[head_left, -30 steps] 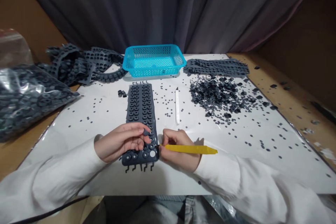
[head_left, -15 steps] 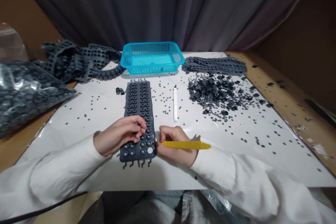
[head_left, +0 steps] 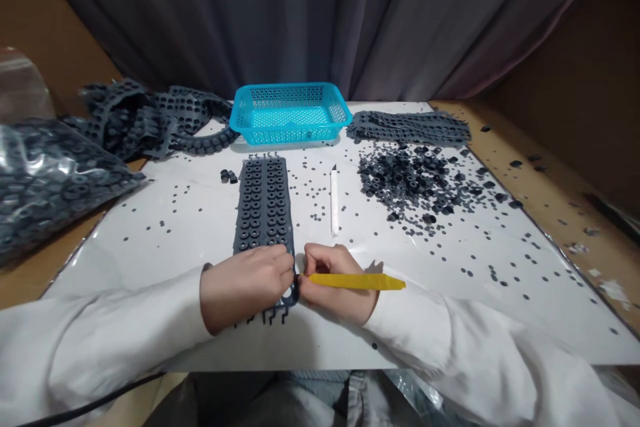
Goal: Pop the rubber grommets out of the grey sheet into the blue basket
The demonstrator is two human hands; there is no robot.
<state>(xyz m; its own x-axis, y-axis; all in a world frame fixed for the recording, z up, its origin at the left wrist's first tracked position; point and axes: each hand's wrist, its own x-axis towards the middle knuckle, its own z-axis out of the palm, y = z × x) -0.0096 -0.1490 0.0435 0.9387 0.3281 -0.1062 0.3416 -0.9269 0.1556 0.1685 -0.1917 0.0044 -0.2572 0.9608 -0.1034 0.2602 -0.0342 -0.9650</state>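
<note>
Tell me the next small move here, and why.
Probably push the tip of the yellow tool into the next ring at the near right corner of the rubber sheet. The right hand has the tip at that edge, the left hand pins the near end, and one hole there looks already punched.

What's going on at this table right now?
A person is working on a dark rubber strip of moulded rings lying on a white sheet. The left hand covers the strip's near end, while the right hand holds a yellow tool with its tip at the strip's near right edge. A pile of loose rings lies to the right, a white stick beside the strip, and a blue basket behind it.
</note>
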